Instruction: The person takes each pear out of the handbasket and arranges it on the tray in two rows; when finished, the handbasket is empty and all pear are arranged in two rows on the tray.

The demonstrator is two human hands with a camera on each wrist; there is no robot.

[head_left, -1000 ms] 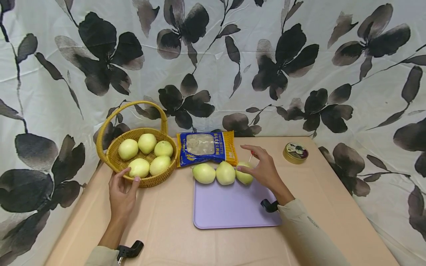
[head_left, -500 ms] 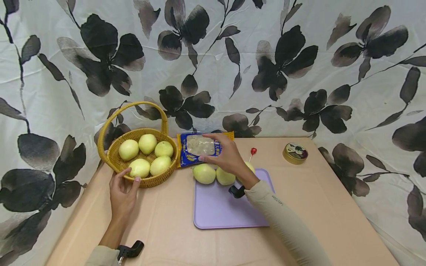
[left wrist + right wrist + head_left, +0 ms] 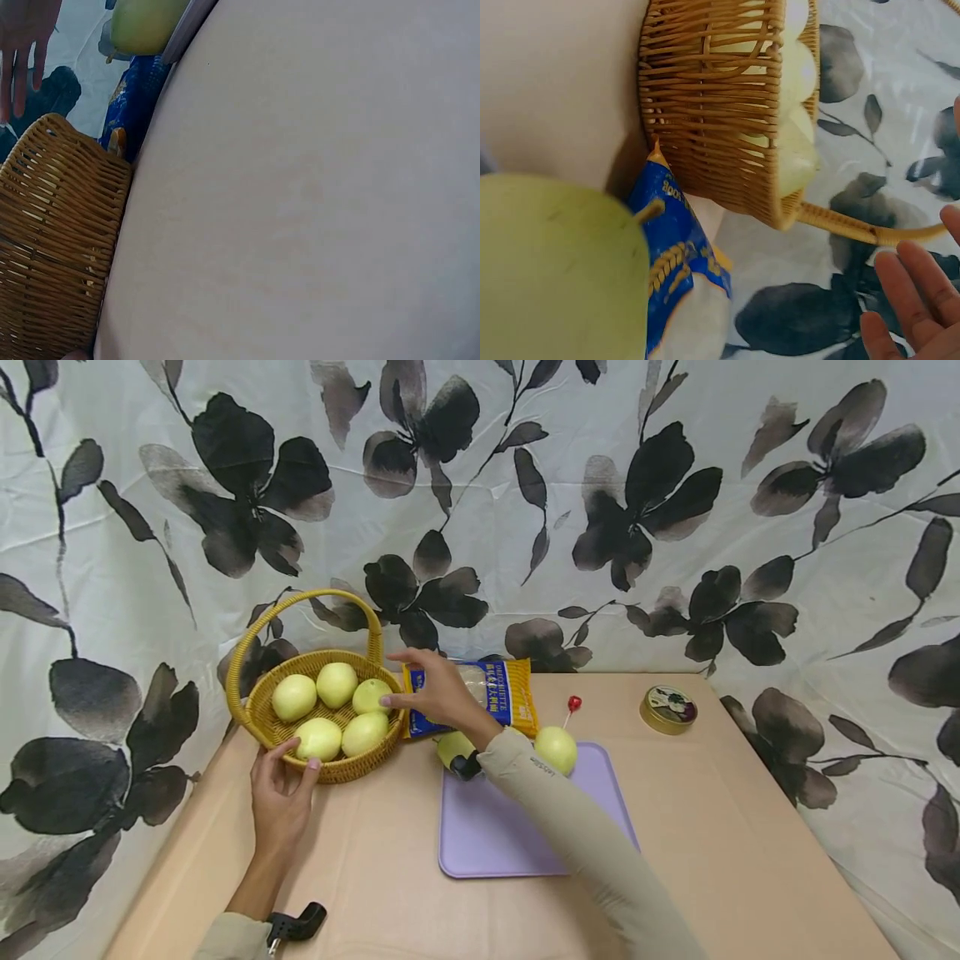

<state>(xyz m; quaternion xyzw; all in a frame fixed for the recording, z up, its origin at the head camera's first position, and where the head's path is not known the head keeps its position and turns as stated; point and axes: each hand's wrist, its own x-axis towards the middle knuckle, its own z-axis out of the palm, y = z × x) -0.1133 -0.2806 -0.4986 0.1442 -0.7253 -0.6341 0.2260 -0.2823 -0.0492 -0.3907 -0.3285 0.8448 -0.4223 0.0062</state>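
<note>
On the left stands a yellow woven basket (image 3: pixel 360 770) with several pale green pears (image 3: pixel 294 697) in it. My left hand (image 3: pixel 279 806) holds its near rim, index finger over the edge and thumb outside. My right hand (image 3: pixel 442 693), fingers spread and holding nothing, hovers over the blue and yellow pasta bag (image 3: pixel 510 693). Its thumb tip overlaps the rightmost pear (image 3: pixel 370 696) in the head view; the right wrist view shows these fingers (image 3: pixel 922 277) apart from the basket. The right forearm partly covers the pears by the lilac board (image 3: pixel 510 852).
At the board's back edge, one pear (image 3: pixel 557 749) shows beside the sleeve and another pear (image 3: pixel 452 750) behind the wrist camera. A red lollipop (image 3: pixel 574 703) stands upright behind the first. A round tin (image 3: pixel 668 709) sits at the right. Floral cloth (image 3: pixel 525 510) hangs behind the table.
My right hand has moved left from beside the lollipop, across the pears and pasta bag, to the basket's right side. The left hand stays at the basket rim.
</note>
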